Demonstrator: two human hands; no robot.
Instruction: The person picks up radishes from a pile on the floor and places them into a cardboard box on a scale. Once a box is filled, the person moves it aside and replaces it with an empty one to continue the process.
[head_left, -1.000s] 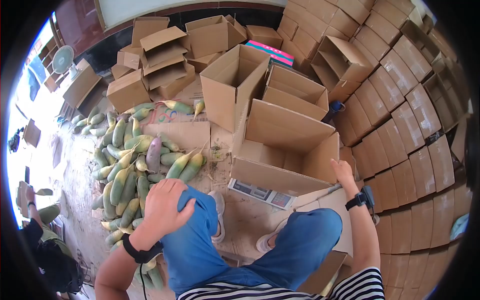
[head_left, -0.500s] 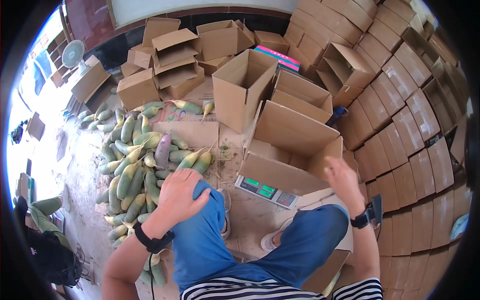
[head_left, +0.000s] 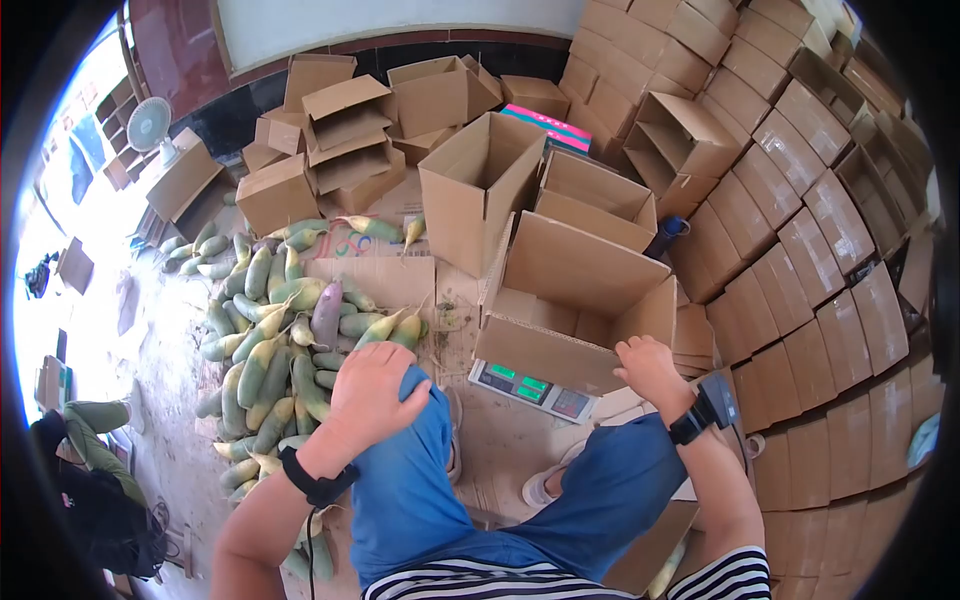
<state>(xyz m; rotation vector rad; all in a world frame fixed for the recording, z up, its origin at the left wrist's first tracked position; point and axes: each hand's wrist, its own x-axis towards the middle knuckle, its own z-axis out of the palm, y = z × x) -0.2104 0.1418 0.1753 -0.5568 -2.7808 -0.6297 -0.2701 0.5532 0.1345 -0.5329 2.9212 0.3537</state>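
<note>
Brown cardboard makes up the open box (head_left: 548, 350) in front of me, sitting on the scale (head_left: 572, 404) between the feet and the cartons beyond. From my remote seat I read its long axis as running crosswise, slanting slightly down to the right, with its mouth upward and its far wall standing tall. I have the right hand (head_left: 652, 372) at the near rim towards the right corner, fingers bent over the edge; whether the thumb pinches the cardboard, I cannot tell. My left hand (head_left: 378, 395) lies on the left knee (head_left: 415, 450), palm down, fingers close together and thumb set apart.

The scale shows green lit digits and rests low over a floor (head_left: 490, 470) that looks pale, scuffed and dirty, partly covered by flattened cardboard (head_left: 385, 278). To the left I see a heap of green radishes (head_left: 265, 370), with a purple radish (head_left: 326, 315) lying on it. Just beyond the box stand a tall open carton (head_left: 460, 205) and a wider one (head_left: 600, 205). Stacked cartons (head_left: 790, 235) rise on my right, a fan (head_left: 150, 125) stands far left, and another person (head_left: 95, 510) is at the lower left edge.
</note>
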